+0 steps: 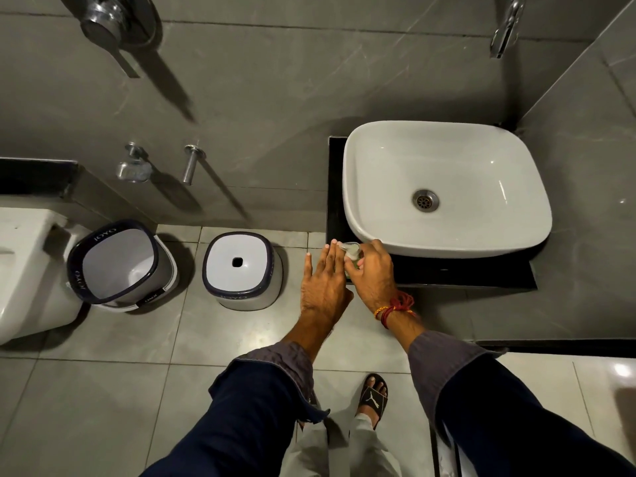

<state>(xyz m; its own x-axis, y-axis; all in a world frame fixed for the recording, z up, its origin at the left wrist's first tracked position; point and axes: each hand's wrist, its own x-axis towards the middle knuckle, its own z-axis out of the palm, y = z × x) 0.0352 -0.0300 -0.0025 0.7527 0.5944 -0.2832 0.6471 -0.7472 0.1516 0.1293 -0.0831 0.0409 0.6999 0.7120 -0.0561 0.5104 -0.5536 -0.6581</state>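
A small clear pump bottle (351,253) with pale liquid stands on the front left corner of the black counter (447,271), just beside the white basin (444,187). My right hand (373,270) is over the bottle, its fingers curled on the pump top. My left hand (321,280) is held flat with straight fingers right next to the bottle's left side, below the nozzle. Most of the bottle is hidden by both hands.
A wall tap (506,27) hangs above the basin. On the tiled floor to the left stand an upturned white stool (241,270) and a white bucket (120,266), with a toilet (24,266) at the far left. My sandalled foot (373,395) is below.
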